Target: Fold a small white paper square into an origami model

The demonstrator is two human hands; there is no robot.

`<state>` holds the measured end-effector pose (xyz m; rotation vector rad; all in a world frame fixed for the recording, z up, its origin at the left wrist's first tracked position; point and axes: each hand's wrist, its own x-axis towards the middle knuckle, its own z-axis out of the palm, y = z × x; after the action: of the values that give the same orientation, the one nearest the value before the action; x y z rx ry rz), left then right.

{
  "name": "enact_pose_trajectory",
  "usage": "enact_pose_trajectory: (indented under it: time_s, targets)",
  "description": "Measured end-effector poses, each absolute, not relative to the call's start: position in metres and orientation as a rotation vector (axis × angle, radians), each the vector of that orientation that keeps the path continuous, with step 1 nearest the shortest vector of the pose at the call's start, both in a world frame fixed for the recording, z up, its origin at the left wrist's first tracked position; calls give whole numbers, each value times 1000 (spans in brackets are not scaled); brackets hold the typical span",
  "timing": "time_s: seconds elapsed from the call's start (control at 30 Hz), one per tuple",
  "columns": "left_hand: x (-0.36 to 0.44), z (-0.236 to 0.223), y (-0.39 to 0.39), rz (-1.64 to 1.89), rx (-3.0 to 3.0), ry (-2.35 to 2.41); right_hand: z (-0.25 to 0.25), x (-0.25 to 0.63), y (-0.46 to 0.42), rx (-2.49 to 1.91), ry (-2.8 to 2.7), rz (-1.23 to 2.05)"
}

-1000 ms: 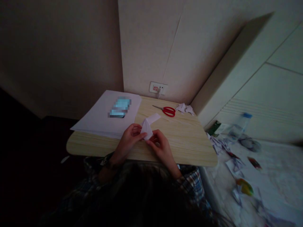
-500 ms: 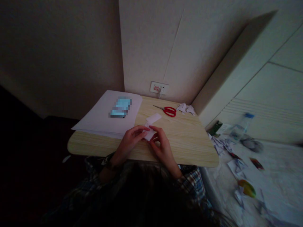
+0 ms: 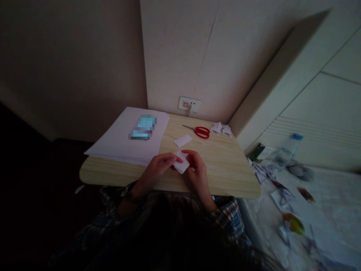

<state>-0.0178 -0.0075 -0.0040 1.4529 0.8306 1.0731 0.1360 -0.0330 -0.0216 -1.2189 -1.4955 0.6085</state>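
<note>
Between my hands, above the front part of the wooden table, is a small folded white paper. My left hand pinches its left side, thumb and fingers closed on it. My right hand curls around the right side with its fingers bent against the paper; some fingertips are hidden behind it. Just beyond lies a small white paper rectangle. Farther back are scissors with red handles, and folded paper pieces sit at the back right corner.
A stack of large white sheets covers the table's left side, with a blurred-out phone on top. A wall socket holds a plug behind the table. To the right, a bed bears a plastic bottle and several folded papers.
The folded paper has turned and shifted slightly right and toward me, showing a broader face. My right fingers have moved around its edge. Objects on the table have stayed put.
</note>
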Motion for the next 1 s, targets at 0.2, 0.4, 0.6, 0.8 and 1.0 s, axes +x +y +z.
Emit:
enact_pose_trajectory:
  time_s: [0.2, 0.4, 0.6, 0.8, 1.0]
  targets:
    - [-18, -3, -7, 1029, 1436, 820, -17, 137, -34, -1262, -1520, 484]
    - [-17, -1, -9, 995, 1464, 779, -22, 137, -33, -1235, -1560, 511]
    - [-17, -5, -8, 1192, 1195, 704, -21, 137, -31, -1253, -1525, 577]
    - [-16, -7, -5, 1207, 1159, 802, -17, 134, -34, -1300, -1593, 647]
    - [-17, -4, -5, 1144, 1247, 916, -16, 133, -36, -1276, -1699, 663]
